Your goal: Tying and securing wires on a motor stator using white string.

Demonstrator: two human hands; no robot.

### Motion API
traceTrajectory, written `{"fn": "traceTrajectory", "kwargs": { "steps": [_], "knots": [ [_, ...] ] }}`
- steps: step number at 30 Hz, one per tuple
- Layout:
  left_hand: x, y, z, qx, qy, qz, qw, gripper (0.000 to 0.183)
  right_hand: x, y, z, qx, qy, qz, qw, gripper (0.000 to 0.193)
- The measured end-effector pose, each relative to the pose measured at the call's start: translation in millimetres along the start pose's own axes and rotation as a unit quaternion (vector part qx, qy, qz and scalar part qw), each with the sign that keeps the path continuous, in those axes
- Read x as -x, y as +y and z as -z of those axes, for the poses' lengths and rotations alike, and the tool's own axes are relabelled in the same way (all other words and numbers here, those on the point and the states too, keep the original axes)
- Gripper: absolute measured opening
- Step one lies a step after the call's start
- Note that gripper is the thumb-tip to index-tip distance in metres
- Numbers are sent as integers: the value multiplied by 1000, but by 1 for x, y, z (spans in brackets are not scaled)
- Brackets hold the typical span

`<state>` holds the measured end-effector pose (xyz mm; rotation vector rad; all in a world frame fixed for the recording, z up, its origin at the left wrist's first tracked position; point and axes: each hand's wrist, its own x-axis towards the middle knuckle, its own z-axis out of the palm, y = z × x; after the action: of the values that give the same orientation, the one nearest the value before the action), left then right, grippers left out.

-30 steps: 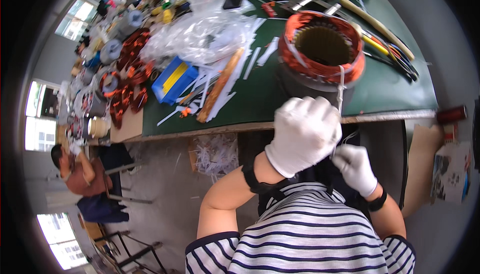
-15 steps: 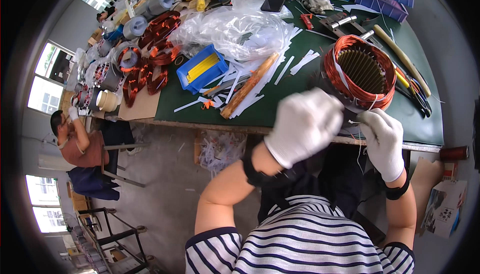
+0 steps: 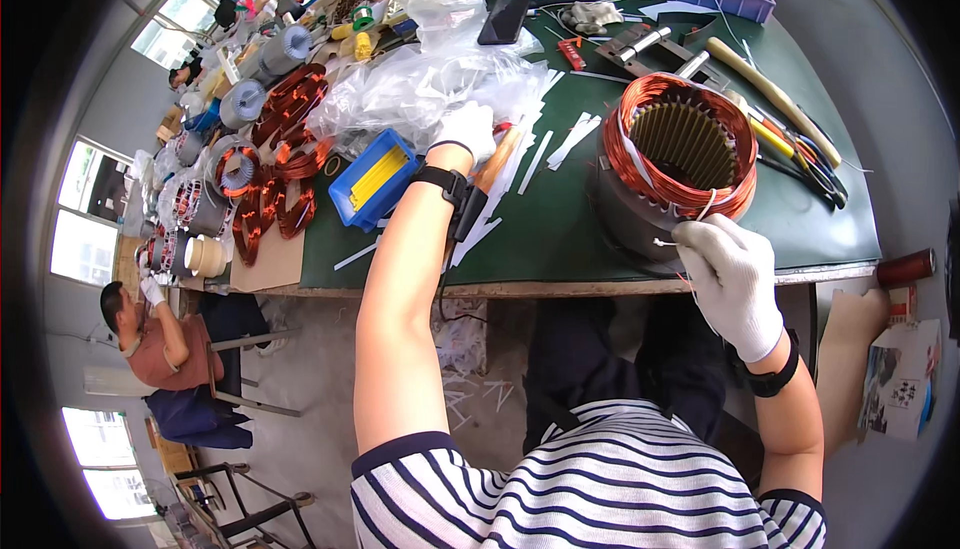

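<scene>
A motor stator [image 3: 625, 194] with a ring of copper windings [image 3: 632, 164] stands upright near the table's front edge. My right hand [image 3: 735, 284], in a white glove, is at its near rim, its fingers closed on a thin white cord [image 3: 664, 243] tied at the windings. My left hand [image 3: 466, 131], also gloved, reaches far forward over the clear plastic bags [image 3: 400, 89]. It is by the far end of a wooden strip [image 3: 496, 161], beside a small red thing [image 3: 502, 128]; its fingers are mostly hidden. White paper strips [image 3: 535, 164] lie under and beside the wooden strip.
A blue box [image 3: 352, 189] of yellow strips [image 3: 378, 177] stands left of my forearm. Beyond the stator lie a hammer-like wooden handle [image 3: 770, 99], pliers [image 3: 815, 174] and a metal fixture [image 3: 655, 49]. Copper coils [image 3: 262, 211] are at left, where another person [image 3: 170, 344] sits.
My left hand has moved from beside the stator, forward and left, to the wooden strip and plastic bags. My right hand stays by the windings with the cord. The view has shifted slightly.
</scene>
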<state>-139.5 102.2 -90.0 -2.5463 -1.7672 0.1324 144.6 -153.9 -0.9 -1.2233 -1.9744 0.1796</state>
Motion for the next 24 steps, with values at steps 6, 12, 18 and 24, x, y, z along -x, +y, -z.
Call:
{"fn": "traceTrajectory", "kwargs": {
  "steps": [6,12,18,24],
  "knots": [
    [-5,5,-7,-45,-15,-21,999,26,1,0,-3,2,13,0,1000,9],
    [9,2,4,-27,-32,15,999,27,3,1,-4,17,28,6,999,9],
    [72,29,55,-66,70,49,994,26,7,5,-5,12,50,11,999,8],
    [131,58,27,158,230,4,960,39,3,1,-8,21,46,7,999,7]
  ]
}}
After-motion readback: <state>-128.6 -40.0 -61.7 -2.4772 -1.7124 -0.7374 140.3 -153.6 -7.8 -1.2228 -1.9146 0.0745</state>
